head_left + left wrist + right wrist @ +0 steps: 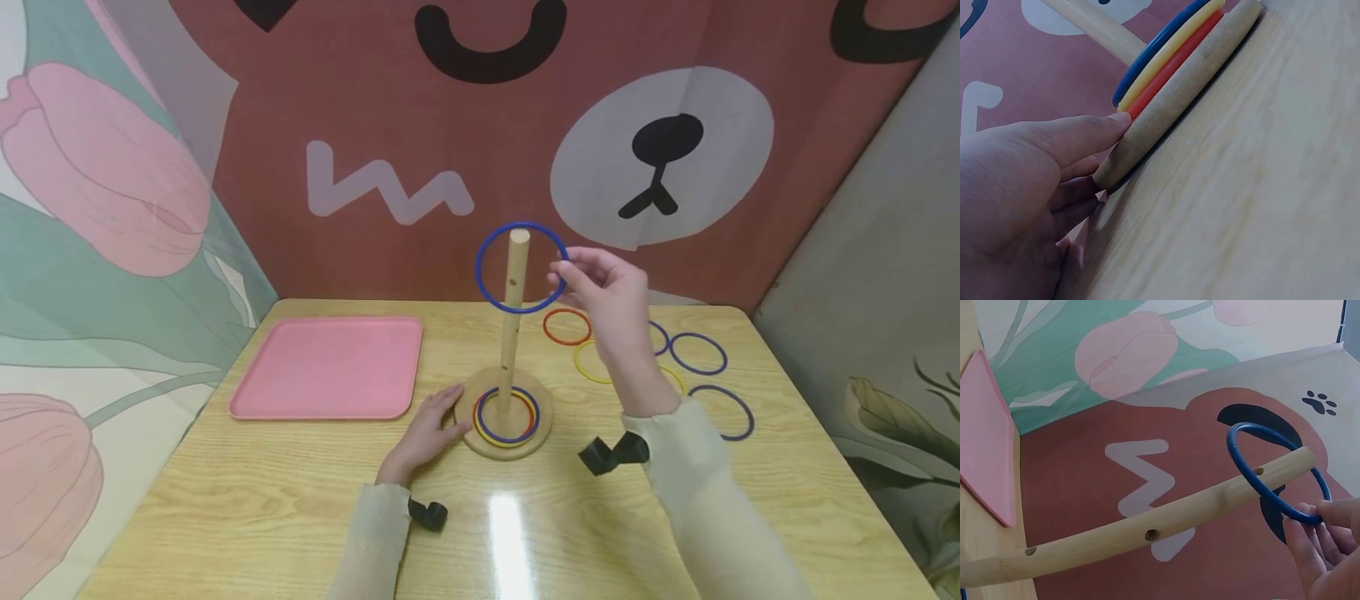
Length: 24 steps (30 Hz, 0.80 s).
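My right hand (611, 292) pinches a blue ring (480, 271) by its right side. That ring encircles the top of a wooden post (1210, 501), its far side behind the tip and its near side across the front. The post rises from a round wooden base (543, 425). A blue ring (1159, 53), a yellow ring (1169, 56) and a red ring (1175, 65) lie stacked around the post's foot, blue on top. My left hand (427, 429) rests against the base's left edge, thumb near the red ring and the other fingers at the rim, fairly straight.
A pink tray (330, 367) lies at the table's (262, 517) back left. To the right of the post lie loose rings: a red ring (546, 325), a yellow ring (576, 364) and several blue ones, partly hidden behind my right arm. A printed cloth (375, 250) hangs behind the table.
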Each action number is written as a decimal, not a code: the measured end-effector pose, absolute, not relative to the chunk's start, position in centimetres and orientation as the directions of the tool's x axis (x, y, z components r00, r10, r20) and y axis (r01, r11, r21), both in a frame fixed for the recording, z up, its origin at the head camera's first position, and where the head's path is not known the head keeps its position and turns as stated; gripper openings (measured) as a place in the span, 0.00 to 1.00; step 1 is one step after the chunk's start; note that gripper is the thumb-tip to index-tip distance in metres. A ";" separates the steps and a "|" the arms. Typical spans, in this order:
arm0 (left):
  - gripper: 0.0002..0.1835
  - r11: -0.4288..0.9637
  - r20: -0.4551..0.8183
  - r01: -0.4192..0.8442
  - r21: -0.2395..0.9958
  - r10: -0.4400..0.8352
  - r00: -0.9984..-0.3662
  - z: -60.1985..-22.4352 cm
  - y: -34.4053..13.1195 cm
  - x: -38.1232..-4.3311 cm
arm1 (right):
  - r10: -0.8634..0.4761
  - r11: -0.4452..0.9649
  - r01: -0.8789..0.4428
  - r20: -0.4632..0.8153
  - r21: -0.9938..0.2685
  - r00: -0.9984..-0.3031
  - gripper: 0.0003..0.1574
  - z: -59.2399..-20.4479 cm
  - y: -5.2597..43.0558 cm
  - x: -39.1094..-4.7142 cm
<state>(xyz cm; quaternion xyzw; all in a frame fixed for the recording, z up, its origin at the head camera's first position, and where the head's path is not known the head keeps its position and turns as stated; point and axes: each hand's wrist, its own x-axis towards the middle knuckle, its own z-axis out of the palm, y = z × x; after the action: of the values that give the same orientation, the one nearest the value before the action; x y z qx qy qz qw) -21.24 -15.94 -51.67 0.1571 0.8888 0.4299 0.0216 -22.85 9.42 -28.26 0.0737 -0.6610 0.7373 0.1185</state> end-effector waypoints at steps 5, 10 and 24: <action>0.37 0.581 0.096 0.260 0.772 0.298 -0.950 -51.7 -16.0 -21.2 | 0.103 -0.044 -0.271 0.266 -0.961 -0.959 0.17 -28.4 9.1 -22.9; 0.37 0.576 0.090 0.252 0.778 0.295 -0.951 -51.7 -16.0 -21.2 | 0.118 0.014 -0.276 0.275 -0.961 -0.954 0.18 -28.2 8.9 -22.9; 0.37 0.588 0.090 0.259 0.766 0.301 -0.949 -51.7 -16.0 -21.3 | 0.114 0.236 -0.194 0.225 -0.952 -0.968 0.19 -30.6 9.6 -23.1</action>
<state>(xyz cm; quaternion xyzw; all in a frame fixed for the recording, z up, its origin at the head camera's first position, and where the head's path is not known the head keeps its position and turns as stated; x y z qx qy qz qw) -21.26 -15.98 -51.69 0.1572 0.8907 0.4258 0.0247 -23.11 9.56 -30.57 0.0256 -0.7763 0.6174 0.1248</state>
